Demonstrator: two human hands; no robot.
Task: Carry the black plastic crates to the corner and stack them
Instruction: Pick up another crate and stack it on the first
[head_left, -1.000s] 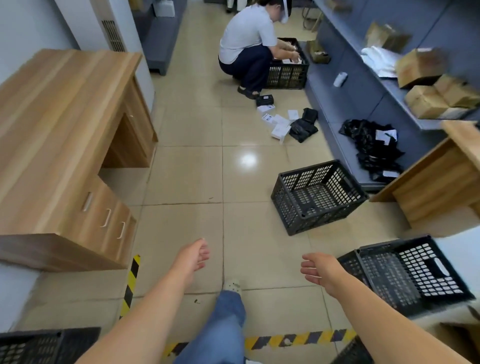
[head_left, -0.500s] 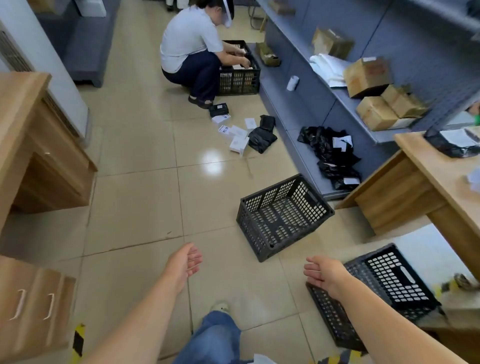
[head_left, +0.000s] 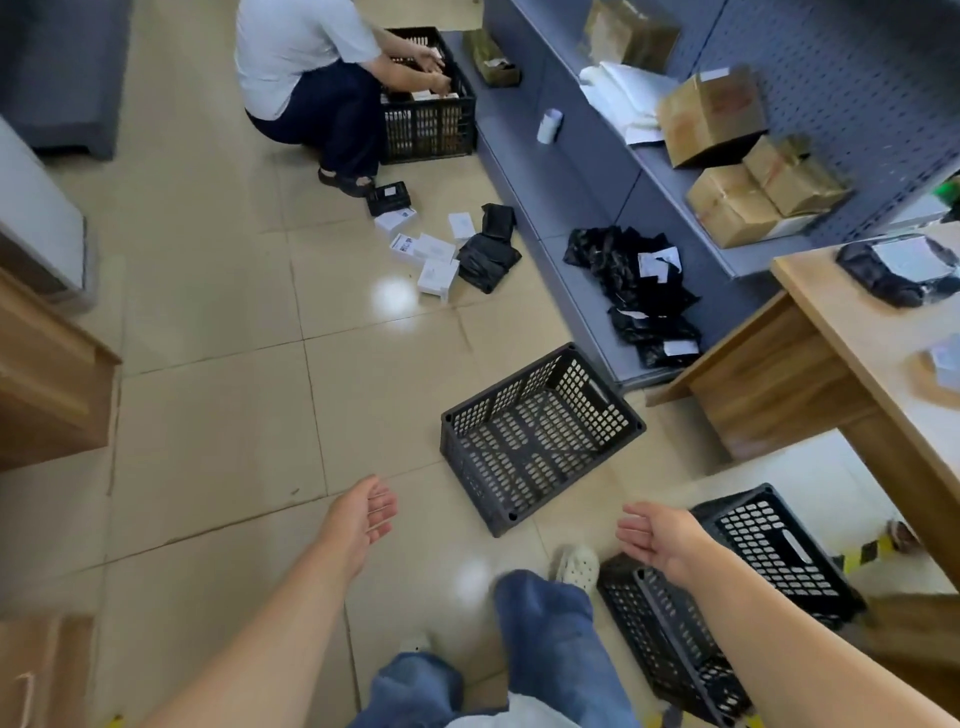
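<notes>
An empty black plastic crate (head_left: 540, 436) stands on the tiled floor just ahead of me. A second black crate (head_left: 779, 561) lies at the lower right, partly behind my right forearm. My left hand (head_left: 363, 514) hangs in the air with relaxed fingers, left of and nearer than the first crate, holding nothing. My right hand (head_left: 654, 535) is also relaxed and empty, above the near end of the second crate. Neither hand touches a crate.
A crouching person (head_left: 311, 78) sorts items in a third black crate (head_left: 431, 124) at the back. Small boxes (head_left: 426, 254) and black bags (head_left: 488, 254) litter the floor. Grey shelving (head_left: 571, 171) runs along the right, a wooden desk (head_left: 831, 364) stands at right, a wooden cabinet (head_left: 52, 374) at left.
I have stepped forward and turned right. The nearest crate now lies closer in front of my hands. Both hands stay empty and relaxed.
</notes>
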